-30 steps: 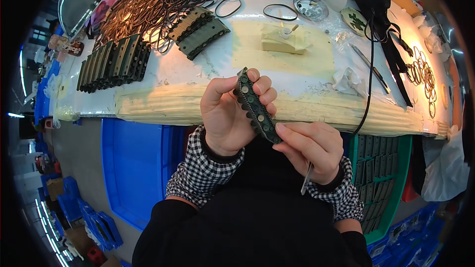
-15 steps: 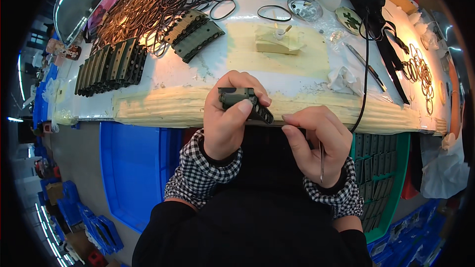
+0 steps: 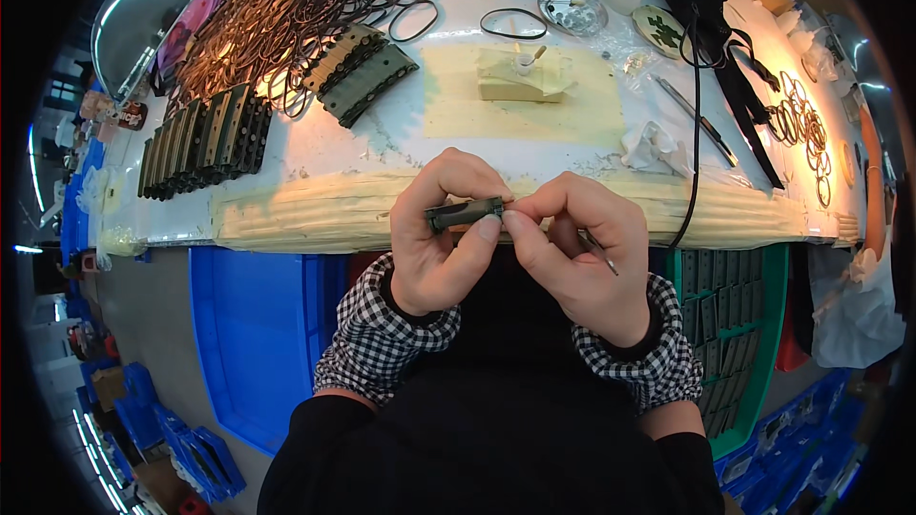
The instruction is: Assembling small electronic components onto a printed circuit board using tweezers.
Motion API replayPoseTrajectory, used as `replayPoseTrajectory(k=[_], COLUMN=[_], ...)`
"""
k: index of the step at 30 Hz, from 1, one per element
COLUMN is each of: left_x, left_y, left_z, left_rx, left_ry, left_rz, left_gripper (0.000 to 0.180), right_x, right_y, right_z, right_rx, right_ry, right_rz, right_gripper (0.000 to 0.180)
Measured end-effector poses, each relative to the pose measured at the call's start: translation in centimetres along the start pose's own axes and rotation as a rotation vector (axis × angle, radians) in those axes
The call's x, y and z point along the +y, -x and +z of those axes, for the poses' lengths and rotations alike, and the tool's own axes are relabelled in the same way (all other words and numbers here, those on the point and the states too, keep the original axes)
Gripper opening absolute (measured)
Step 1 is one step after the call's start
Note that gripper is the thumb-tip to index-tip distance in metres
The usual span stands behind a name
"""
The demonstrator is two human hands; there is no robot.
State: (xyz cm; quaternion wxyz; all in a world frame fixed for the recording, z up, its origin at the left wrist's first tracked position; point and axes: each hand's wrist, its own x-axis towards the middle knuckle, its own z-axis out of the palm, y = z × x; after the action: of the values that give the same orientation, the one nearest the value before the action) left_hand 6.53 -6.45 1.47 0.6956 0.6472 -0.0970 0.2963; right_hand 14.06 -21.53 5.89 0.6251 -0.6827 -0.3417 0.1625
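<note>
Over the table's near edge, my left hand (image 3: 429,253) is closed round a small dark green camouflage case (image 3: 463,214), held sideways between thumb and fingers. My right hand (image 3: 596,253) pinches at the case's right end, its thumb and forefinger close to my left thumb tip. Whatever lies between those right fingertips is too small to make out. A thin pointed metal tool (image 3: 599,253) is tucked in the curled fingers of my right hand, its tip sticking out towards the wrist.
Similar cases stand in a row (image 3: 205,143) at left, with more (image 3: 363,76) beside a heap of dark loops (image 3: 286,10). A yellow block (image 3: 520,88) lies mid-table, a pen-like tool (image 3: 697,119) at right. Below are a blue bin (image 3: 253,343) and a green crate (image 3: 775,324) of cases.
My right hand has moved left to meet the case. The left hand has turned the case so that a narrow side shows. The metal tool has tilted in my right hand.
</note>
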Motion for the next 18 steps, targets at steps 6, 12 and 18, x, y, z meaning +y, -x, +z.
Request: replayPoseTrajectory(k=[6,12,18], left_x=[1.4,2.0,0.9], left_y=[-0.1,-0.2,-0.4], left_z=[0.3,0.6,-0.2], left_rx=[0.048,0.120,0.149], left_ry=[0.054,0.063,0.379], left_rz=[-0.169,-0.224,-0.158], left_gripper=[0.014,0.015,0.019], right_x=[-0.2,-0.1,-0.8], right_y=[-0.3,-0.5,-0.4], right_z=[0.1,0.9,0.8], right_rx=[-0.011,0.070,0.020], right_ry=[-0.001,0.074,0.036], right_rz=[0.014,-0.097,-0.040], right_gripper=[0.007,0.006,0.006])
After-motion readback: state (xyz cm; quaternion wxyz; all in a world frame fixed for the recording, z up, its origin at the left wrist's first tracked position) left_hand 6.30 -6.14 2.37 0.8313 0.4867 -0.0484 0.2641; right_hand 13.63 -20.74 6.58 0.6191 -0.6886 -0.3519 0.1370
